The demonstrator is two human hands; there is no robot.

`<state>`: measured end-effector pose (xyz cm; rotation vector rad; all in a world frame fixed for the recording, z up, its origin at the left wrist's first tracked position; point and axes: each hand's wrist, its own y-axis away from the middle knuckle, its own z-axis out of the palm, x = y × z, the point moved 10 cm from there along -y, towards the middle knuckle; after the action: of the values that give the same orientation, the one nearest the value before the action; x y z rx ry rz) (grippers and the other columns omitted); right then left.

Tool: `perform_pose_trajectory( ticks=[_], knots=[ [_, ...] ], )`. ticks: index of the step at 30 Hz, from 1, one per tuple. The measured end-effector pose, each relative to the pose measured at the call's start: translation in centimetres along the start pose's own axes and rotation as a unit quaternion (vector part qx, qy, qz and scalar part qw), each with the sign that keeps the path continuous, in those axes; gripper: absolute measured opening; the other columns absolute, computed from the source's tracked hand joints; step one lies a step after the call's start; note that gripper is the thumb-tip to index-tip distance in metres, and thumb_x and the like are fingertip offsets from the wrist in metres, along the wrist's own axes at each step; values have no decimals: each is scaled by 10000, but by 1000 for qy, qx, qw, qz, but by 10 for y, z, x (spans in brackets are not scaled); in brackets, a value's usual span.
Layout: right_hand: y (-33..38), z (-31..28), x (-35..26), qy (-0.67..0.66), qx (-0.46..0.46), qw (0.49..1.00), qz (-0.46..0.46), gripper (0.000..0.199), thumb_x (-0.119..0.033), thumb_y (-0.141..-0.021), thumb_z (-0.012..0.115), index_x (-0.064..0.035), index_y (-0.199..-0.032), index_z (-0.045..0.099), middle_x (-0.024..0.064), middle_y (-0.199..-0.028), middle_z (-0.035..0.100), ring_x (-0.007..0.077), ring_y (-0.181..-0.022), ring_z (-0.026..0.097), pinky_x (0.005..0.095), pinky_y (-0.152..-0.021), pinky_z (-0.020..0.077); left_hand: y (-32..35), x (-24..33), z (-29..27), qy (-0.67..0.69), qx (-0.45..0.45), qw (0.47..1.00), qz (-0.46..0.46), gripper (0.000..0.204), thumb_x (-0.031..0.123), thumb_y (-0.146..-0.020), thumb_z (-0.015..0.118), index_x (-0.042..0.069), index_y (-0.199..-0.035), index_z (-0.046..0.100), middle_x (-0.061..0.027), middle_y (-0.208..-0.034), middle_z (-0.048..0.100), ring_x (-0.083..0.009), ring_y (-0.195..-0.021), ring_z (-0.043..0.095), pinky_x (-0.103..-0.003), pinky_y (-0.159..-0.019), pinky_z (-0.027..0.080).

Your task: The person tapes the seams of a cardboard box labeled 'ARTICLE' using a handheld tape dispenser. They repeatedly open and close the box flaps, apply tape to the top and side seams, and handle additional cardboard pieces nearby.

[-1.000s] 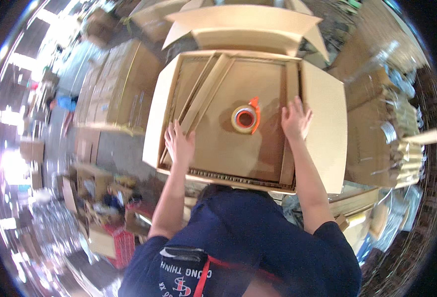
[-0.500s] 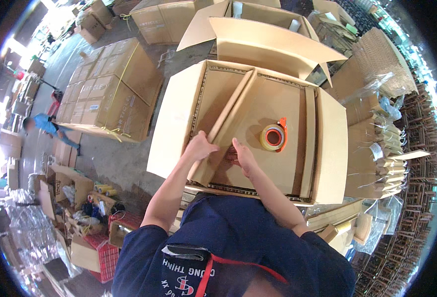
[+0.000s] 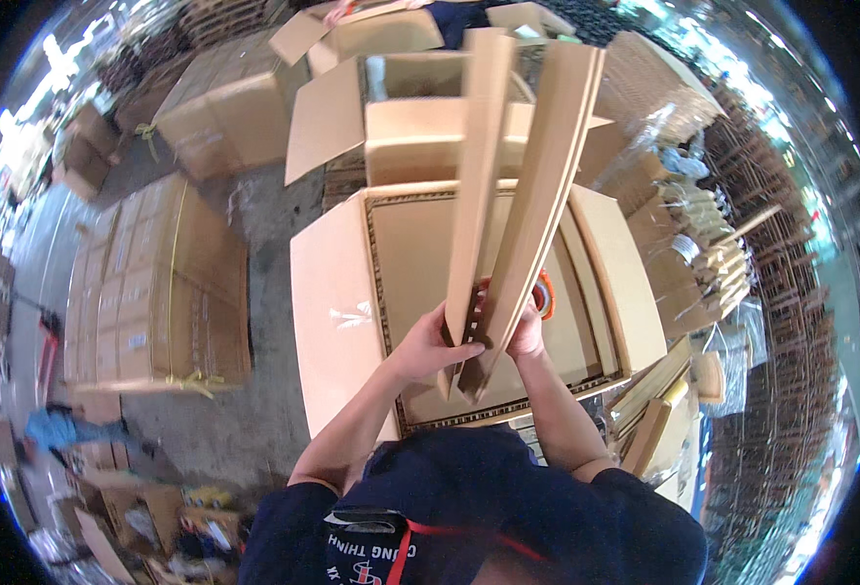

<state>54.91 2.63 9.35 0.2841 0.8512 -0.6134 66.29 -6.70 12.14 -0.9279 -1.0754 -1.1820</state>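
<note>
Two long folded cardboard strips stand raised and tilted over a large open carton. My left hand is closed round the lower end of the left cardboard strip. With my right hand I grip the right cardboard strip low down; part of that hand is hidden behind it. The strips lean apart toward their far ends and nearly meet at my hands. Inside the carton lies a flat cardboard sheet. An orange tape dispenser rests on it, partly covered by my right hand and strip.
Another open carton stands just beyond. A strapped stack of boxes is on the floor at left. Folded cardboard wrapped in plastic stands at right. At the far edge another person's hand touches a carton; a person in blue is at left.
Both strips have been lifted out of the carton's left part and now rise above it, spread apart at the top. The view has shifted, and the tape dispenser is now partly hidden.
</note>
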Motion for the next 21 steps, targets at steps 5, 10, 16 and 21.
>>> perform_pose_trajectory(
  ticks=[5, 10, 16, 21],
  knots=[
    [16, -28, 18, 207, 65, 974, -60, 335, -243, -1154, 608, -11, -1379, 697, 48, -1200, 781, 156, -1084, 748, 353, -893, 651, -18, -46, -1, -80, -57, 995, 1, 887, 102, -791, 1033, 51, -1541, 562, -71, -1365, 757, -174, -1308, 680, -392, -1133, 562],
    [34, -21, 47, 12, 53, 999, 1, 322, -235, -1155, 632, -8, -1373, 699, 81, -1219, 798, 183, -1041, 789, 362, -894, 676, -4, -101, 9, -34, -51, 997, -52, 982, 170, -706, 1095, 70, -1529, 568, -68, -1347, 765, -197, -1302, 685, -397, -1122, 557],
    [51, -21, 48, 40, 40, 998, 25, 350, -291, -1162, 654, -3, -1347, 725, 104, -1241, 802, 199, -1081, 786, 382, -960, 660, 8, -104, 17, -100, -21, 993, -50, 1043, 255, -677, 1115, 80, -1543, 561, -99, -1316, 800, -222, -1278, 724, -400, -1120, 559],
    [60, -1, -25, 121, 11, 982, -146, 532, -356, -1127, 718, 16, -1494, 625, 113, -1316, 743, 195, -1253, 692, 419, -1092, 575, 27, -48, 37, -224, 82, 971, 5, 883, 402, -771, 1043, 67, -1462, 608, -184, -1238, 817, -397, -1182, 782, -482, -1024, 618]
  ],
)
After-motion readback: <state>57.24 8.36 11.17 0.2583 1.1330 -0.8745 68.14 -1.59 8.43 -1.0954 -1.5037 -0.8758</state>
